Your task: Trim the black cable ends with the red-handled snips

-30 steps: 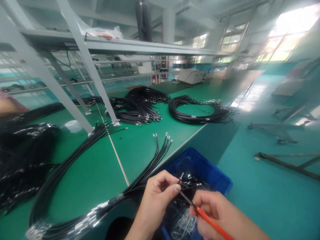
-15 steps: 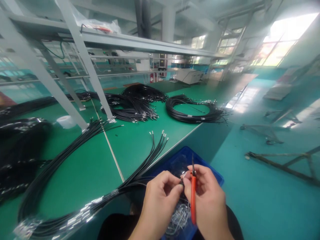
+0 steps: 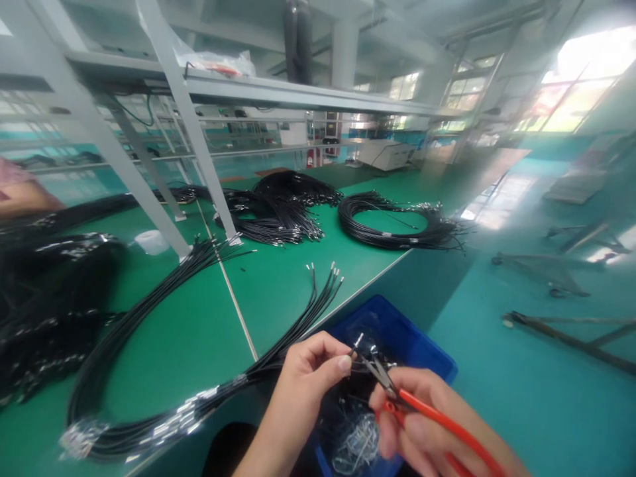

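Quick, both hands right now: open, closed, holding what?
Left hand: closed, pinching a thin black cable near its silvery tip.
Right hand: curled around a metal-bladed cutting tool with orange-red handles, its blades apart.

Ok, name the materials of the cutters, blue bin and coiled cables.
Cutters: likely metal blades, grey sheen; probably plastic handles, glossy orange.
Blue bin: likely plastic, smooth, evenly coloured.
Coiled cables: black jackets, perhaps rubber or plastic, faintly shiny; silvery ends suggest metal.
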The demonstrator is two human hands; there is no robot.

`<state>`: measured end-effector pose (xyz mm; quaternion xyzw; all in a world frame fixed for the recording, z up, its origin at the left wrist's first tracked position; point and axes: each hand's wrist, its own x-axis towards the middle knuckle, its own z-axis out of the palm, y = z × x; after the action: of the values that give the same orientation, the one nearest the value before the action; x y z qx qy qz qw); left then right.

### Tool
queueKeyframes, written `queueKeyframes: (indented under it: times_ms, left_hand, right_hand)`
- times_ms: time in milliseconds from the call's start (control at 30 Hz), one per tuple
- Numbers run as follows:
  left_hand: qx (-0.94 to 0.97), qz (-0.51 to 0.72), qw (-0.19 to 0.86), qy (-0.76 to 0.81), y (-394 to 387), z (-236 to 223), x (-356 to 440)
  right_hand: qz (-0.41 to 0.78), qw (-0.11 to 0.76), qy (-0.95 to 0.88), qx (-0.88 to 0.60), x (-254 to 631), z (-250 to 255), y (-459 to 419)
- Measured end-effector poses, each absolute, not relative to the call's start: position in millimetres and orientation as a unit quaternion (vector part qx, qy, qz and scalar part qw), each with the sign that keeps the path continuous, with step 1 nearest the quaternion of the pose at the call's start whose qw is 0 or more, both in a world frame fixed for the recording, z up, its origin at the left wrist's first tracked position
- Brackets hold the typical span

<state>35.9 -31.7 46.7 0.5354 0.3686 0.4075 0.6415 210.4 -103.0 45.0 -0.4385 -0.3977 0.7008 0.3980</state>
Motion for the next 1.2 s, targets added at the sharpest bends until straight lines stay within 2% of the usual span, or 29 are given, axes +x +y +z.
queueKeyframes:
  times_ms: [400, 567, 700, 867, 967, 1067, 1200]
  left_hand:
    - [0.520, 0.411, 0.674, 0.327, -34, 49, 38]
    - [0.552, 0.406, 0.649, 0.331, -33, 46, 37]
    - [0.624, 0.409, 0.543, 0.386, -37, 45, 38]
    - [0.732, 0.432, 0.342, 0.400, -41, 46, 44]
    - [0.759, 0.440, 0.286, 0.386, -42, 41, 50]
    - [0.788, 0.374, 0.286, 0.396, -49, 31, 60]
    - [0.876, 0.183, 0.299, 0.331, -50, 18, 65]
  right_hand:
    - [0.712, 0.426, -0.377, -0.412, 207, 37, -102]
    - [0.726, 0.385, -0.382, -0.422, 207, 34, -96]
    - [0.692, 0.379, -0.409, -0.459, 212, 30, -99]
    - [0.631, 0.521, -0.344, -0.460, 224, 36, -110]
    - [0.614, 0.566, -0.290, -0.469, 225, 46, -112]
    - [0.588, 0.589, -0.269, -0.486, 227, 47, -111]
    - [0.501, 0.576, -0.311, -0.566, 233, 32, -105]
